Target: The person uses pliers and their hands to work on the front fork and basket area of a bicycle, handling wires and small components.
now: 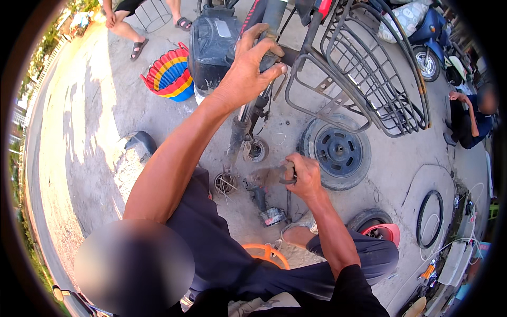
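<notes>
My left hand [256, 61] is closed around the upper part of the front fork [244, 113] of a two-wheeler. Its thumb and fingers wrap the dark clamp area near the top. Lower and to the right, my right hand [304, 177] is curled around a dark tool [287, 173], whose far end is smeared by motion, so its kind is unclear. Just below the tool, a cordless power tool [259, 198] lies on the ground. By the fork's lower end are a round metal part with thin wires [225, 183] and another round hub-like part [257, 150].
A black wire basket [369, 68] juts out at the upper right, above a wheel with its tyre [338, 150]. A striped tub [171, 74] stands at the left. Nearer me are an orange ring [266, 253] and a red helmet-like object [384, 232]. People sit at the far left and right.
</notes>
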